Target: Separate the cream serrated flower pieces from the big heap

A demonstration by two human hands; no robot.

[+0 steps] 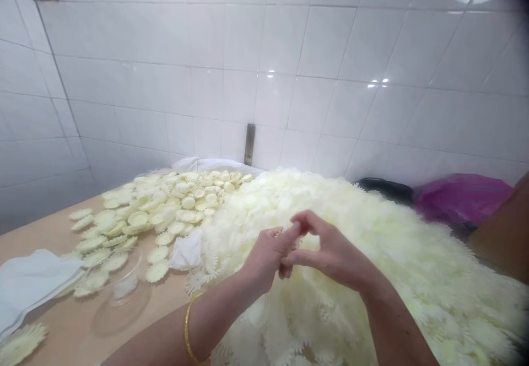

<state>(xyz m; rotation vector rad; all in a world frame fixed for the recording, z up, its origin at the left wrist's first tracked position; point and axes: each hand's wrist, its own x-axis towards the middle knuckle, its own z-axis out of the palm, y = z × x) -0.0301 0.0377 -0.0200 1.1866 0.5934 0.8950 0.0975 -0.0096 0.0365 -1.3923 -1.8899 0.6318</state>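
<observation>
My left hand (264, 258), with a gold bangle (187, 327) at its wrist, is closed near the middle of the view. What it holds is mostly hidden; a small pale bit shows between the hands. Thumb and fingers of my right hand (330, 253) are bent inward, their tips meeting the left hand. Both hands are above a large heap of pale yellow, frilly-edged pieces (413, 261). To the left lies a spread of thicker, round yellowish discs with toothed edges (138, 219).
A clear round dish (124, 288), a crumpled white tissue (185, 250) and white sheets (35, 280) lie on the tan table (165, 322). Behind the heap are a black item (384, 189) and a purple bag (463, 196), against a tiled wall (165, 85).
</observation>
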